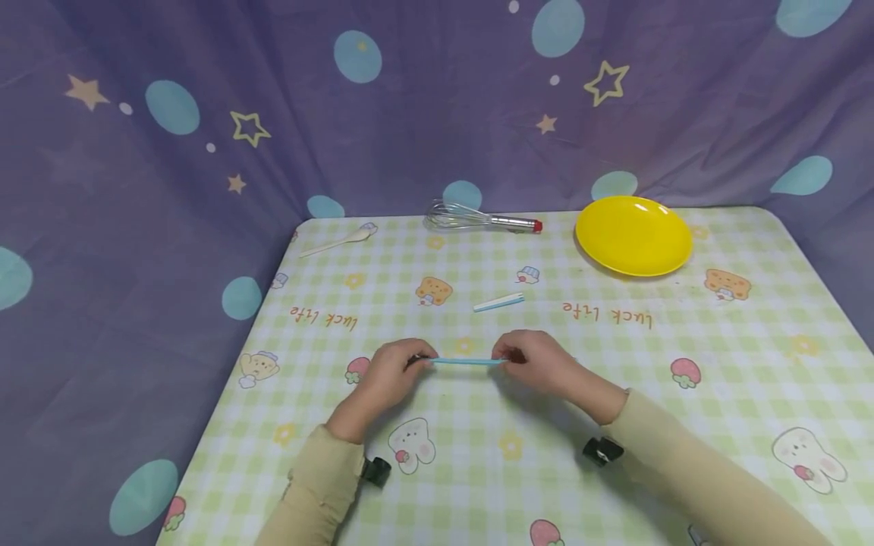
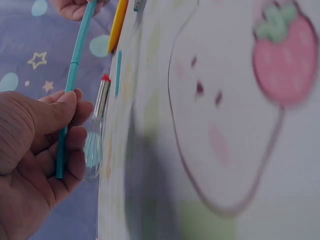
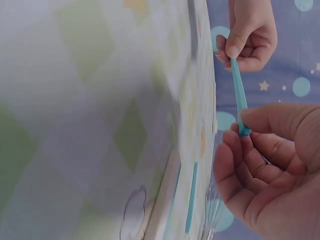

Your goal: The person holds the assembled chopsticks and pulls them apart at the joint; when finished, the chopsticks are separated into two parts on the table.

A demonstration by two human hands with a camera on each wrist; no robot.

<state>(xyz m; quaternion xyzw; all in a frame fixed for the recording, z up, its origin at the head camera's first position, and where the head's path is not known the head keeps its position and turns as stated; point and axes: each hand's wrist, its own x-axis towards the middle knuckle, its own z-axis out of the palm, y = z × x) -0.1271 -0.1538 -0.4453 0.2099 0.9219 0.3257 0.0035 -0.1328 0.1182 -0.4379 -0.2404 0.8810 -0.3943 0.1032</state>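
Observation:
A thin teal chopstick with a joint line partway along spans the gap between my hands, close over the tablecloth. Pinching its left end between thumb and fingers is my left hand; in the left wrist view the stick runs down across the curled fingers. My right hand pinches the other end, whose tip shows between thumb and fingers in the right wrist view. Just beyond the hands lies a slim white and blue piece, with a separate teal strip alongside it in the right wrist view.
At the table's back edge lies a wire whisk with a red-tipped handle. A yellow plate sits at the back right, a pale spoon at the back left. A patterned curtain hangs behind the checked tablecloth.

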